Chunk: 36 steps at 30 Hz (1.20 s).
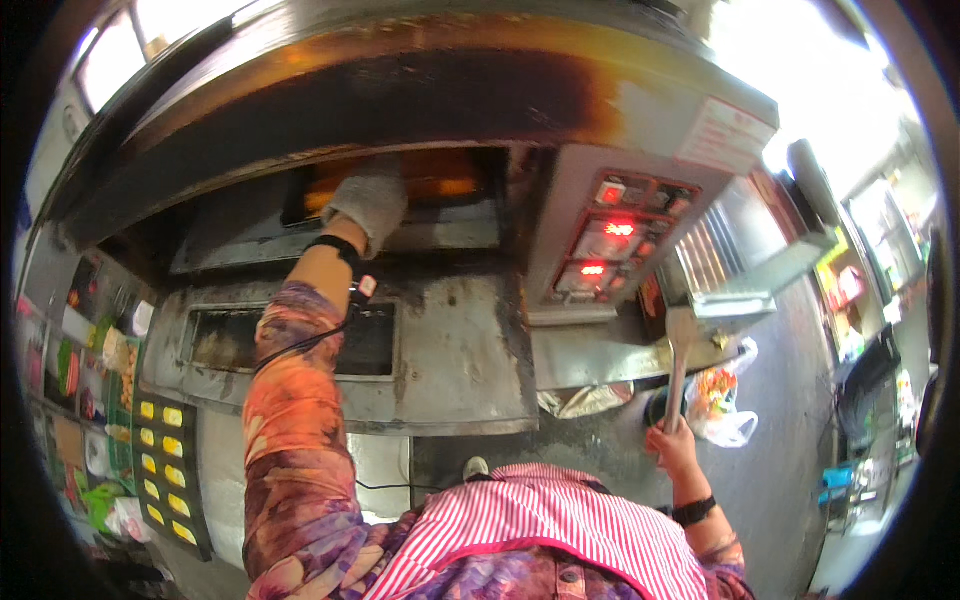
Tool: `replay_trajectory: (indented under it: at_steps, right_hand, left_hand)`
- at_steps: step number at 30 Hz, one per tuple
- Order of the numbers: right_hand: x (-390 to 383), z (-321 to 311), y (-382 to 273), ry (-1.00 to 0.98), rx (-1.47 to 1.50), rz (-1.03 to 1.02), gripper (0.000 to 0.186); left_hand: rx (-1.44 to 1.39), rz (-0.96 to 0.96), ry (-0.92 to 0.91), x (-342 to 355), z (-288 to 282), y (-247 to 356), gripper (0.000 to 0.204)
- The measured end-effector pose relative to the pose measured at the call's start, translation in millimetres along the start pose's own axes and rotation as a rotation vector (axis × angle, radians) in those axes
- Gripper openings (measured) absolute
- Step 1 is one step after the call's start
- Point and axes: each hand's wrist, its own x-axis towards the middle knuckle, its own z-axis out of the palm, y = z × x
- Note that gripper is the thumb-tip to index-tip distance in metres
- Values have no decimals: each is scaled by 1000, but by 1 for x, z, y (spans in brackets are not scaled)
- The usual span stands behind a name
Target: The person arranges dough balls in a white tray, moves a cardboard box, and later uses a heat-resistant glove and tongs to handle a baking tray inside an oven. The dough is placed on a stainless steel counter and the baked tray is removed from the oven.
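Note:
My left hand (pixel 368 208), in a thick grey-white glove, reaches into the oven (pixel 440 95) through its wide front opening. Beneath and beside the glove is a dark tray (pixel 440 190) with an orange-brown glow across it. The gloved fingers are blurred and partly lost in the dark opening, so their grip does not show. Off to the right, my bare right hand (pixel 675 445) is closed around the handle of a metal spatula (pixel 680 350). Its flat, wide blade points up and away, beside the metal shelf under the oven's control panel.
A control panel (pixel 610 245) with red lit displays is right of the opening. At the left, a black tray (pixel 168 470) carries several yellow pieces in rows. A plastic bag (pixel 735 425) lies on the floor at the right. A thin dark cable crosses my left sleeve.

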Motion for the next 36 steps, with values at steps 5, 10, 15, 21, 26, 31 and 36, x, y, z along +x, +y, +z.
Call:
replay_trajectory:
  at_steps: [5, 10, 15, 21, 26, 31, 36]
  right_hand:
    - [16, -5, -4, -218, 169, 135, 28]
    - [68, -10, -14, -343, 176, 221, 24]
    - [147, -11, -18, -407, 59, 272, 18]
    - [246, 12, 10, -221, -74, 70, 52]
    - [270, 15, 24, -163, -290, -19, 74]
    - [238, -2, 12, -301, -289, -70, 64]
    - [180, -23, -29, -443, -60, -138, 48]
  left_hand:
    - [63, 59, 347, -44, -23, 15, 28]
    - [-433, -22, 484, -151, -54, 15, 53]
    - [-1155, -449, 577, -284, -26, 41, 46]
    - [-560, -1048, -67, -391, 0, 119, 41]
    - [-1447, -1232, -27, -392, 64, 214, 37]
    - [-2388, -1268, 124, -359, 167, 252, 35]
    - [-2687, -1189, 97, -322, 248, 257, 33]
